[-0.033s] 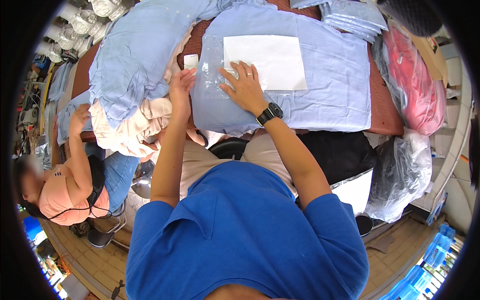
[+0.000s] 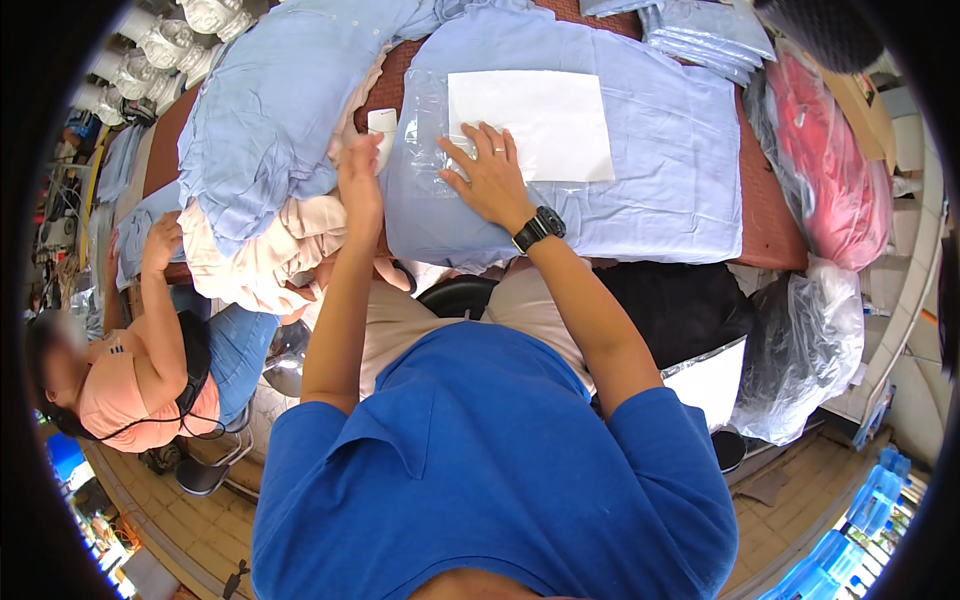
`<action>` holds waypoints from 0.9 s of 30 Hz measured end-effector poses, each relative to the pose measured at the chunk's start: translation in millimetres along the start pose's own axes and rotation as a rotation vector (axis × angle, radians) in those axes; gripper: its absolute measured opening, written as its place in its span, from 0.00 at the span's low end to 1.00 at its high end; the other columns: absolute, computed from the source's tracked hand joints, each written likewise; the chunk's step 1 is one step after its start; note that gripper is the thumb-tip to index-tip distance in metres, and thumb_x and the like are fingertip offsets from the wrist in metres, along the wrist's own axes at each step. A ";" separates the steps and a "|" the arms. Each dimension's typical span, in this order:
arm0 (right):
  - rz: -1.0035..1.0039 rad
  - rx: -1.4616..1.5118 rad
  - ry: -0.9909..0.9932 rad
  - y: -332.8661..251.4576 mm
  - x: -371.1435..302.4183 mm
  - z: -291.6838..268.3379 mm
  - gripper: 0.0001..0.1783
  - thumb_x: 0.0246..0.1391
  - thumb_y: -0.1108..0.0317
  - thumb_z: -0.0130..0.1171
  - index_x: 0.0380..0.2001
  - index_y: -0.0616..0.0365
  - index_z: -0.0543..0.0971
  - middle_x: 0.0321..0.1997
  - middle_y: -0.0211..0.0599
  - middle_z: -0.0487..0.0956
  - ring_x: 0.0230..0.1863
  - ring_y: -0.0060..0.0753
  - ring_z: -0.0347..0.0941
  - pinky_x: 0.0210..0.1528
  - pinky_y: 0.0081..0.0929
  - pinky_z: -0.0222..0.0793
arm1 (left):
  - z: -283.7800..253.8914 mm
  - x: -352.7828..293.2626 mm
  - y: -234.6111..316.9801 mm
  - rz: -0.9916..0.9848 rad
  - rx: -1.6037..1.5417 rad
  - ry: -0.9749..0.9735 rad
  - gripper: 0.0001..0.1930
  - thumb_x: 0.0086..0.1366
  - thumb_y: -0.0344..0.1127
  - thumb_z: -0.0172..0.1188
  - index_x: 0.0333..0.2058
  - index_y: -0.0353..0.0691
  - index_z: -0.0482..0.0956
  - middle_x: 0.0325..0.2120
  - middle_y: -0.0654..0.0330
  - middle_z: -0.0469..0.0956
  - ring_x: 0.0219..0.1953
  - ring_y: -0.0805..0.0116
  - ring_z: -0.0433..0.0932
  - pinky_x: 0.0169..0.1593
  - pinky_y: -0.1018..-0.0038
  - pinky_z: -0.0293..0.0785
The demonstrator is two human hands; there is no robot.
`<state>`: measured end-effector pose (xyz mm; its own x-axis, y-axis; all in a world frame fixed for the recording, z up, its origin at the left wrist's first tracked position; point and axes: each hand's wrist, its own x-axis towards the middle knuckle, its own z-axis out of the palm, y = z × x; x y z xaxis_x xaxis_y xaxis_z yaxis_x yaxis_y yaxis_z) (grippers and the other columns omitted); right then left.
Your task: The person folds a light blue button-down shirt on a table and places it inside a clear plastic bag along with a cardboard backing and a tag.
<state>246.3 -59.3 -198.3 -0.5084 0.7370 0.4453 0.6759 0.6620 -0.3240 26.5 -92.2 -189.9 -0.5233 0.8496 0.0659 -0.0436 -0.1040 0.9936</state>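
Observation:
My right hand lies flat with its fingers spread, a ring and a black wristwatch on it. Under it are a clear plastic bag and the lower left edge of a white paper sheet. Both rest on a light blue cloth spread over the table. To the left, my left hand is raised with its fingers stretched out and slightly blurred. It holds nothing visible and is just below a small white card, beside a heap of light blue garments and pale peach fabric.
Bagged folded blue garments lie at the far right of the brown table. Red items in clear plastic flank its right side. Another person sits at the left, one hand at blue fabric. A black bag sits beneath the table edge.
My left hand has shifted slightly, its fingers tipping left and away from the blue cloth, showing more of the white card. My right hand stays in place on the bag and paper.

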 end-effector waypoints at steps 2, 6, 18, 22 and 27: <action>0.019 -0.009 0.027 3.8 -4.5 2.1 0.27 0.62 0.47 0.55 0.63 0.35 0.72 0.67 0.44 0.66 0.71 0.54 0.55 0.72 0.61 0.43 | 32.1 -11.0 24.4 0.367 0.497 -0.078 0.16 0.66 0.40 0.62 0.44 0.33 0.77 0.46 0.51 0.78 0.49 0.56 0.75 0.55 0.61 0.70; 0.006 -0.028 0.037 2.9 -4.4 5.1 0.28 0.60 0.46 0.57 0.62 0.36 0.73 0.68 0.46 0.65 0.71 0.55 0.55 0.72 0.63 0.42 | 58.5 -8.9 27.4 0.574 0.926 -0.286 0.15 0.58 0.35 0.68 0.41 0.34 0.77 0.38 0.49 0.78 0.45 0.49 0.75 0.50 0.58 0.71; 0.046 -0.018 0.035 -1.1 -3.3 4.4 0.27 0.61 0.46 0.56 0.63 0.32 0.73 0.68 0.41 0.66 0.72 0.50 0.53 0.74 0.56 0.42 | 38.7 18.4 12.0 0.612 0.858 -0.123 0.04 0.60 0.27 0.63 0.30 0.33 0.77 0.30 0.51 0.79 0.35 0.53 0.79 0.38 0.59 0.75; 0.040 -0.017 0.040 3.3 -5.8 4.3 0.27 0.61 0.46 0.56 0.63 0.32 0.72 0.68 0.42 0.65 0.72 0.51 0.54 0.74 0.56 0.42 | 27.8 22.9 25.9 0.047 0.428 -0.050 0.06 0.62 0.31 0.63 0.36 0.35 0.78 0.31 0.55 0.78 0.36 0.62 0.78 0.41 0.65 0.74; 0.026 0.010 0.046 -0.7 -4.2 3.7 0.26 0.60 0.47 0.56 0.61 0.35 0.74 0.68 0.42 0.66 0.72 0.52 0.54 0.73 0.58 0.41 | 19.9 51.4 36.7 -0.067 -0.074 0.038 0.15 0.62 0.40 0.67 0.41 0.34 0.79 0.37 0.55 0.79 0.41 0.63 0.77 0.48 0.66 0.73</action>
<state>246.0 -62.3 -203.1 -0.4657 0.7470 0.4744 0.6827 0.6444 -0.3444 14.9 -42.1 -148.2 -0.5487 0.8360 -0.0056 -0.1415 -0.0863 0.9862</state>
